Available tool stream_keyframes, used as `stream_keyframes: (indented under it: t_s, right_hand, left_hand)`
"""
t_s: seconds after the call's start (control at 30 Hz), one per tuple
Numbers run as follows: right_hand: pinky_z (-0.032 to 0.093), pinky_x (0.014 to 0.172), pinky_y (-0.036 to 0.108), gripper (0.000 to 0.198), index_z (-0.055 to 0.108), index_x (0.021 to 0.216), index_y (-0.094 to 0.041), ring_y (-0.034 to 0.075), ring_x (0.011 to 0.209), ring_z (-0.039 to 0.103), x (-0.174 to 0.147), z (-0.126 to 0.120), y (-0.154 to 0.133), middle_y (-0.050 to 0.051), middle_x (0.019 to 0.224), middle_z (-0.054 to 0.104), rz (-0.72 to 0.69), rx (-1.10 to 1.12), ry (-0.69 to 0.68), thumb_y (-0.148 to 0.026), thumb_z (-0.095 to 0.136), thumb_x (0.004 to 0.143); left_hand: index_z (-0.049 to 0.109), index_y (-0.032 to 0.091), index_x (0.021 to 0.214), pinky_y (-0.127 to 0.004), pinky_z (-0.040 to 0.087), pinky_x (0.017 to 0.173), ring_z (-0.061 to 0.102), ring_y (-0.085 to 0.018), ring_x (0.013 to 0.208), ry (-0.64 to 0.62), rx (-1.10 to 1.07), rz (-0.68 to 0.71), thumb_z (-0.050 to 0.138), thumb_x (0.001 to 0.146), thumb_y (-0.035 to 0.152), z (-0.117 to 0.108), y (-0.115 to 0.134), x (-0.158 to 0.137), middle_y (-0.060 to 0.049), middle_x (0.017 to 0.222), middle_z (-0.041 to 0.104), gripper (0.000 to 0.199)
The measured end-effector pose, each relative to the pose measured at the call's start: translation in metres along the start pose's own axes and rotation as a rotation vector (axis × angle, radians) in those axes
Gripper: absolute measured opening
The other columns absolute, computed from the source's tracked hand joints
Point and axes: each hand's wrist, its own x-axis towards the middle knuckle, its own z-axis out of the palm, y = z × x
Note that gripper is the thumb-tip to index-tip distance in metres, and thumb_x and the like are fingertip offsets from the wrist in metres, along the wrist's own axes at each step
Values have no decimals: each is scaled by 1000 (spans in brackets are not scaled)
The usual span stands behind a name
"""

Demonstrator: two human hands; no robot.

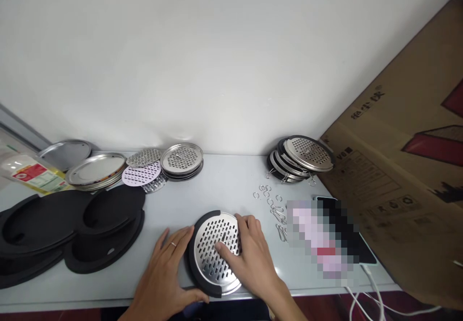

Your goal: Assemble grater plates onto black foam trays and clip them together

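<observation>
A round steel grater plate (217, 251) with rows of slots lies in a black crescent-shaped holder (197, 268) near the table's front edge. The holder wraps the plate's left side, while its right side is bare metal. My left hand (164, 272) curves around the holder's outer left edge, fingers at the top and thumb at the bottom. My right hand (253, 253) grips the plate's right edge, with the thumb pressed on the slotted face and the fingers over the far rim. What lies under the plate is hidden.
Black holders (104, 234) overlap at left; behind them sit plain metal discs (97, 166), slotted plates (181, 159) and a labelled plastic bag (36, 174). At right are stacked graters (307, 154), small rings and clips (278, 215), a cabled phone (365, 248) and a large carton (398, 176).
</observation>
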Motion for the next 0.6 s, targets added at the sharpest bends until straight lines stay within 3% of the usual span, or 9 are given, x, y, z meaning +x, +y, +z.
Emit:
stream_keyframes:
  t_s: [0.3,0.47,0.6]
  right_hand:
    - [36,114,51,54,45,145,-22,30,133,44,-1,21,5,11,141,53,1,314,141,-46,52,97]
    - [26,121,53,60,37,151,-28,29,146,31,-14,23,13,9,156,36,-9,479,83,-48,54,97]
    - [22,123,53,61,35,152,-33,29,150,26,-29,19,20,6,161,28,-38,640,30,-48,56,96]
  left_hand:
    - [14,21,159,-59,31,117,47,-39,137,-25,94,26,85,54,65,-2,11,1,-16,154,46,135]
    - [33,27,155,-49,49,104,51,-36,132,-4,122,120,83,66,47,-9,17,2,-12,161,35,103]
    - [54,28,140,-42,55,93,62,-31,115,74,67,225,79,68,30,-11,16,-1,-10,143,58,76]
